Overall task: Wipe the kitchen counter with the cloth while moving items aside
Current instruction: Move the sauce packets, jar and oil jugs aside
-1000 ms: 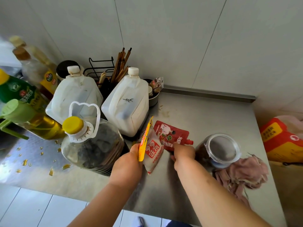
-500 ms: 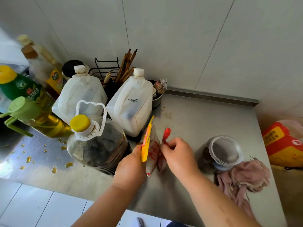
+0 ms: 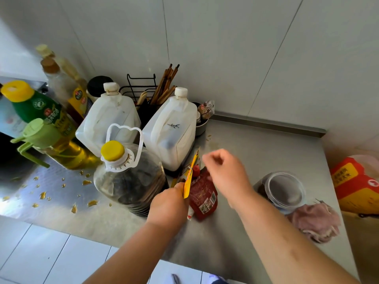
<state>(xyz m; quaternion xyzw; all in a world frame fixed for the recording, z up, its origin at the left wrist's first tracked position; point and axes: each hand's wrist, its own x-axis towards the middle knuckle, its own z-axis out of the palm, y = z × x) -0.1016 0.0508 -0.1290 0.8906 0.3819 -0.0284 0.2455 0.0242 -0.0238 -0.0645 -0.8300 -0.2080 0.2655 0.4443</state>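
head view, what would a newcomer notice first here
Likely the crowd of bottles and white jugs at the counter's back left, with yellow drips spilled on the steel in front. At the centre the left hand grips a yellow packet upright beside a red sauce pouch, while the pink cloth lies untouched at the right edge.

The table [image 3: 256, 152] is brushed metal. At 3 o'clock the pink cloth [image 3: 315, 221] looks rough and frayed. At 11 o'clock the ink-marked white jug [image 3: 171, 132] is matt plastic and the chopsticks [image 3: 167, 83] are wood. The central red pouch [image 3: 204, 194] is glossy.
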